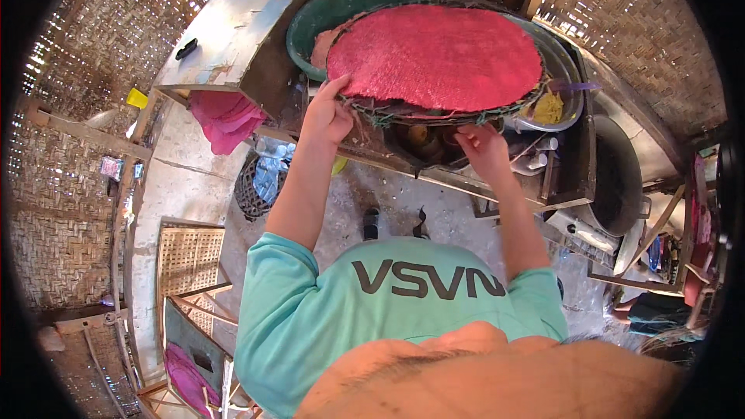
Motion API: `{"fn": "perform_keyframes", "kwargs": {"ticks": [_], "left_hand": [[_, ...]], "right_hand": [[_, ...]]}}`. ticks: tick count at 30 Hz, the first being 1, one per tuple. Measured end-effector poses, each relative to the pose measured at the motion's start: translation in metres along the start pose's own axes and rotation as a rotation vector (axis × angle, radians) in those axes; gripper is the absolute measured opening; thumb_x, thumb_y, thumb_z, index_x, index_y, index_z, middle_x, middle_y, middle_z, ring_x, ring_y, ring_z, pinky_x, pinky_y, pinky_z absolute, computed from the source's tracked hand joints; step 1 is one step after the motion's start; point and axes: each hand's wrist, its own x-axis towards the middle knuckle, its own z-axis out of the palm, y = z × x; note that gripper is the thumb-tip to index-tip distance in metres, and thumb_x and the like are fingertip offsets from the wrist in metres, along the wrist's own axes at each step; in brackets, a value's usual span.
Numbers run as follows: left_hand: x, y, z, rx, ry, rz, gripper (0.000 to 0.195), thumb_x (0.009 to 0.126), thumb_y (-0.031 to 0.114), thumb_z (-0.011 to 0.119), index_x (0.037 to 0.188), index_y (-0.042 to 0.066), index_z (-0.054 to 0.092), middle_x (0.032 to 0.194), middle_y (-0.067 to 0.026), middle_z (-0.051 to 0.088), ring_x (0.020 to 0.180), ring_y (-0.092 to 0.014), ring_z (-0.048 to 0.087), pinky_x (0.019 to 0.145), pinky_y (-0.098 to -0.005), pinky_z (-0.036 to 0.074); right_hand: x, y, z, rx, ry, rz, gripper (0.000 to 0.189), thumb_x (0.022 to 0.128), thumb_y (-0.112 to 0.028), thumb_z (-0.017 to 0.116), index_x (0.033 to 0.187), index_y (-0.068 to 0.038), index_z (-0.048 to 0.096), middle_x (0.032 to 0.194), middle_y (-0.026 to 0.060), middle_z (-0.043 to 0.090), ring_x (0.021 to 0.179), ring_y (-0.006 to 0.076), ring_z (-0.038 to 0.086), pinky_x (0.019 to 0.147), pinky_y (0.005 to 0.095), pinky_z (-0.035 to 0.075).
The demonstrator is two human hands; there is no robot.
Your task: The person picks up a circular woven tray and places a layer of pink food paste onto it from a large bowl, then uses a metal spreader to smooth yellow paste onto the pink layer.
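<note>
A round frame (375, 118) with a tied, frayed rim lies across a low wooden workbench, and a bright red-pink sheet (436, 58) covers its top. My left hand (330, 113) grips the frame's near left rim, its fingertips on the edge of the red surface. At the near right rim is my right hand (480, 142), its fingers curled just under the edge; whether they close on the rim is hard to tell. Beneath the frame, a dark bowl (428, 148) with contents I cannot make out is partly hidden. A green basin (302, 29) shows behind the frame's left side.
A metal basin (573, 110) with yellow stuff stands right of the frame, a large dark pan (617, 174) beyond it. Left are a wooden box (227, 35), pink sheets (227, 119) and a black basket (244, 186) of plastic. At lower right, part of another person (657, 311) shows.
</note>
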Motion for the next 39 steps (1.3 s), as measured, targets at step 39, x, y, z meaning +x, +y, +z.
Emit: {"fn": "perform_keyframes", "kwargs": {"ticks": [39], "left_hand": [[0.044, 0.124, -0.021, -0.034, -0.211, 0.025, 0.02, 0.079, 0.012, 0.052, 0.096, 0.002, 0.053, 0.091, -0.0103, 0.061, 0.082, -0.021, 0.06, 0.074, -0.0324, 0.049]], "right_hand": [[0.069, 0.084, 0.156, -0.887, -1.143, -0.037, 0.028, 0.07, -0.023, 0.051, 0.093, -0.012, 0.063, 0.098, 0.0112, 0.06, 0.091, 0.0247, 0.057, 0.076, 0.0372, 0.045]]}}
